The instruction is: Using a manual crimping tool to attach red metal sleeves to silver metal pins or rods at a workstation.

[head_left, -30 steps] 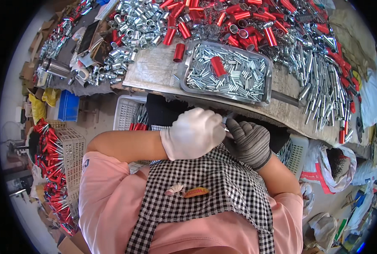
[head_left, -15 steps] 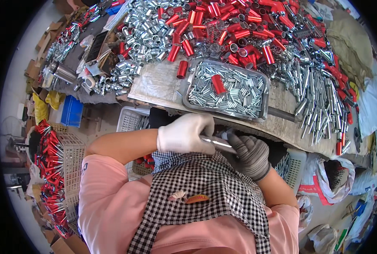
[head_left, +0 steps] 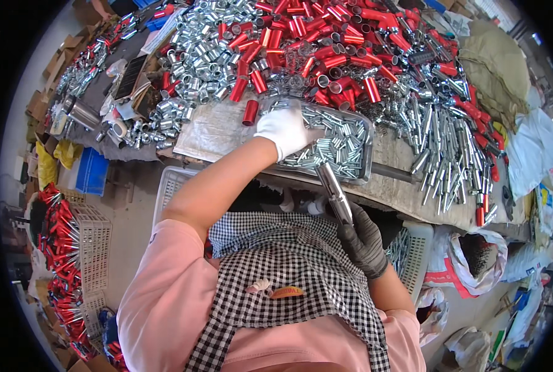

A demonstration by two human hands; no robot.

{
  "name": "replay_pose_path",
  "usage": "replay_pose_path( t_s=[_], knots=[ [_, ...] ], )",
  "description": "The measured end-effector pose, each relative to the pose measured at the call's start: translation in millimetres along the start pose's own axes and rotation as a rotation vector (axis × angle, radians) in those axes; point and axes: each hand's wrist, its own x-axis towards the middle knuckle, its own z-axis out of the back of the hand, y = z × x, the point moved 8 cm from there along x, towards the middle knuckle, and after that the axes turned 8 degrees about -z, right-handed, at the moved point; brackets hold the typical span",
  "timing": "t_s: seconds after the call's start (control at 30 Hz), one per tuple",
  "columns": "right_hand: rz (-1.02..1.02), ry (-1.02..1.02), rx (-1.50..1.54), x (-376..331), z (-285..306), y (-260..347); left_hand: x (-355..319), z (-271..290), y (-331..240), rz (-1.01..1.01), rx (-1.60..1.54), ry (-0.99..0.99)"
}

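Note:
My left hand (head_left: pixel 282 131), in a white glove, reaches down into the metal tray (head_left: pixel 369 146) of small silvery pins (head_left: pixel 338 139). Its fingers are bent in among the pins, and whatever they pinch is hidden. In a dark grey glove, my right hand (head_left: pixel 364 240) is closed around the lower end of a shiny metal tube (head_left: pixel 333 189). The tube tilts up and left, its upper end standing free just before the tray's near edge. A single red sleeve (head_left: pixel 249 113) stands on the table left of the tray.
Behind the tray lie heaps of silvery collars (head_left: pixel 205 62) and red sleeves (head_left: pixel 332 62). Long metal rods (head_left: pixel 450 155) are piled at the right. A steel flask (head_left: pixel 83 113) lies at left. Crates (head_left: pixel 93 248) of red-handled parts and a white crate (head_left: pixel 418 254) flank my lap.
My left hand has left the metal tube and moved up and forward into the tray. My right hand now holds the tube alone, turned more upright. The red sleeve in the tray no longer shows.

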Motion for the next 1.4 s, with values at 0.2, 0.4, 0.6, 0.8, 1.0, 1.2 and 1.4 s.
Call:
replay_pose_path(
  t_s=[0.2, 0.4, 0.6, 0.8, 1.0, 1.2, 1.4],
  knots=[
    [-0.105, 0.058, 0.194, 2.4, -11.6, 11.1, 0.3, 12.8, 33.2, -0.197, -0.758, -0.452],
    [-0.182, 0.198, 0.326, 19.4, -33.5, 0.4, -51.3, -15.3, -0.5, -0.473, -1.370, -0.120],
    [-0.277, 0.289, 0.527, 26.9, -60.7, -7.2, -74.4, -33.0, -16.4, -0.522, -1.494, 0.141],
    [-0.256, 0.332, 0.633, 29.1, -77.1, -15.2, -77.4, -41.1, -31.6, -0.520, -2.019, 0.204],
    [-0.235, 0.302, 0.654, 36.6, -79.8, -1.3, -69.9, -31.8, -30.6, -0.344, -2.028, 0.129],
    [-0.205, 0.168, 0.406, 34.3, -67.5, -2.5, -74.5, -17.2, -20.4, -0.447, -1.290, -0.020],
    [-0.238, 0.077, 0.322, 34.2, -61.4, -12.0, -75.9, -20.1, -12.6, -0.398, -1.192, -0.014]
  ],
)
